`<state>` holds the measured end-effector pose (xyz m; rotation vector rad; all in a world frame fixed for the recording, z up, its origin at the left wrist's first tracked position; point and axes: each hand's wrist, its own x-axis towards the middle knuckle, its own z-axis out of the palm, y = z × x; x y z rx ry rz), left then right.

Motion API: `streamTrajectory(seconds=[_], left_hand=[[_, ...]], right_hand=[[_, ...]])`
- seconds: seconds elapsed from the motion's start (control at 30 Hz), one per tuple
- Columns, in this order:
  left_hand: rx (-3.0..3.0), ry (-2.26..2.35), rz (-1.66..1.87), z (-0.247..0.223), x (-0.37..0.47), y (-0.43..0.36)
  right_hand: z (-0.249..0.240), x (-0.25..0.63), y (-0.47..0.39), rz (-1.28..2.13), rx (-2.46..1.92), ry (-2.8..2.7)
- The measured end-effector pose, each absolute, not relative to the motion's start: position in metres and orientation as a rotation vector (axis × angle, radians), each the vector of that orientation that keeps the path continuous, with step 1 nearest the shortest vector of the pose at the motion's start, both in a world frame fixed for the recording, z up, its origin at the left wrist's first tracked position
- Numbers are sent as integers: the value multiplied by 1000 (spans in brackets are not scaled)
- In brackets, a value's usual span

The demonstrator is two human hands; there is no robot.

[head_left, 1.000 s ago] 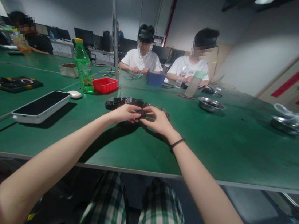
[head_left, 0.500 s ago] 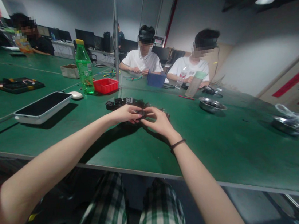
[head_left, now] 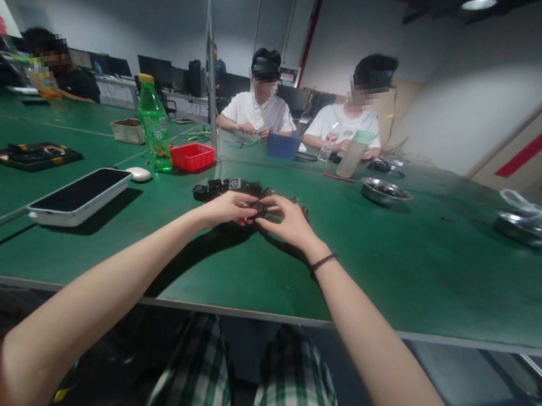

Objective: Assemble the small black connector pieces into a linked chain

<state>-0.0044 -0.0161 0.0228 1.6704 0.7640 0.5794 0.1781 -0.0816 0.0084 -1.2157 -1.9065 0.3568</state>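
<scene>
Between my two hands is a small dark part [head_left: 258,209], too small to make out in detail. My left hand [head_left: 230,208] pinches it from the left with fingers closed. My right hand [head_left: 287,219], with a dark band on the wrist, has its thumb and fingers bent round the right side of the same part. Just behind the hands, a pile of black pieces [head_left: 214,188] lies on the green table [head_left: 240,273], partly hidden by my fingers.
A white-edged device [head_left: 81,196], a white mouse [head_left: 139,174], a green bottle [head_left: 155,125] and a red tray [head_left: 194,158] stand left. Metal bowls [head_left: 385,191] are at the right. Two people [head_left: 259,110] sit across, near a blue bin [head_left: 283,145] and a tumbler [head_left: 356,154].
The dark part between my fingers looks slightly turned. Both hands stay in nearly the same place, and the whole view has shifted very slightly.
</scene>
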Motion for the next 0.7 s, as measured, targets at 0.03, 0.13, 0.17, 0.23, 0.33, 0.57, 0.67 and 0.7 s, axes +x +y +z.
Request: streamTrajectory(seconds=[0.03,0.13,0.17,0.23,0.33,0.57,0.67,0.7], left_hand=[[1667,769,580,23,-4,-16],[1658,784,578,23,-4,-17],[1657,786,578,23,-4,-17],[1654,786,575,24,-4,-17],[1652,791,568,25,-5,-18],[1642,797,567,26,-5,-18],[1644,804,566,26,-5,-19],[1649,803,564,27,-4,-20]], right_hand=[[8,178,-81,359,-1215,-1906],[8,178,-81,355,-1217,-1910],[8,178,-81,352,-1219,-1912],[8,178,-81,350,-1225,-1910],[8,178,-82,350,-1225,-1903],[7,178,-82,333,-1222,-1903],[7,178,-81,340,-1216,-1899],[6,178,-81,342,-1216,-1897]])
